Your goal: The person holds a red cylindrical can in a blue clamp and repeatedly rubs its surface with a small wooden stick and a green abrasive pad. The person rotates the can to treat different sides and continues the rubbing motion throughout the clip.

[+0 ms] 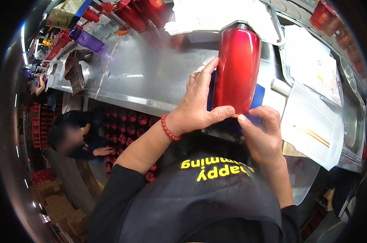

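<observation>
Hands meet at the near end of a red bottle point(236, 69), a glossy metal cylinder lying lengthwise on a steel bench point(151, 69), its far end pointing away from the person. The left hand point(195, 107) is wrapped round the bottle's left flank, fingers reaching up its side and thumb laid across the near edge, so the round body seems pinned against rolling. The right hand point(262, 135) comes in from the other side, and its fingertips close toward the left thumb on something small and tan at the bottle's rim; what that piece is cannot be told, and whether the right hand truly pinches it or only touches it is unclear.

Under the grip, a blue pad point(258, 99) shows on both sides of the bottle, probably a cradle that keeps the finish off the bare steel. A red bead bracelet point(167, 127) sits on the left wrist.

Just right of the right hand lie white sheets point(313, 121), within easy reach. Beyond the fingertips, at the bench's far edge, stand more red bottles point(133, 14) and a purple one point(86, 39). Left of and below the left forearm, crates of red caps point(126, 129) sit on the floor beside another person point(76, 137) bent over them.
</observation>
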Motion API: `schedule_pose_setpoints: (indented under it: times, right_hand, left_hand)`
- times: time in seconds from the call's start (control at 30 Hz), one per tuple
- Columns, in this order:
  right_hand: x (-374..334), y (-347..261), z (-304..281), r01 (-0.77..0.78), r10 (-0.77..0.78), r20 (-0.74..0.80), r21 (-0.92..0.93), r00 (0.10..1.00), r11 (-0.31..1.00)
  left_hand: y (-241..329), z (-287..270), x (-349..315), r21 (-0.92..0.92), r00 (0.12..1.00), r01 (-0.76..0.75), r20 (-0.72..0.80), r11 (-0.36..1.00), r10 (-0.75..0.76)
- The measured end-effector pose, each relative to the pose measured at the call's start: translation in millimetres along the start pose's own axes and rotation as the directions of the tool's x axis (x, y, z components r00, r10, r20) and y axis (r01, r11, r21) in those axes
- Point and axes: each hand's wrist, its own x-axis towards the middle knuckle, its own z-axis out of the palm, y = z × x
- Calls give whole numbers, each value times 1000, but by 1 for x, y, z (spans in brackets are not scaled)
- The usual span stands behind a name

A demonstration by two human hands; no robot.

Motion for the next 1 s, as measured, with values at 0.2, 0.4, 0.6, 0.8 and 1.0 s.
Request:
schedule_pose_setpoints:
  times: [0.2, 0.4, 0.6, 0.8, 1.0]
  right_hand:
    - [-3, -1, -2, -40, 40, 9, 20, 999, 999]
    - [-5, 3, 2, -24, 24, 1, 9, 1000, 1000]
    - [-8, 1, 0, -56, 55, 13, 21, 998, 998]
    - [-6, 3, 2, -45, 45, 3, 37, 999, 998]
    - [-7, 4, 3, -48, 48, -7, 51, 999, 998]
  left_hand:
    - [-22, 6, -15, -414, 997, 76, 12, 907, -78]
    - [-19, 6, -16, -405, 997, 55, -28, 913, -72]
    - [-7, 2, -43, 38, 913, -230, -337, 972, 229]
    - [8, 11, -35, -13, 920, -178, -357, 984, 162]
    - [3, 20, -31, -35, 907, -166, -398, 986, 139]
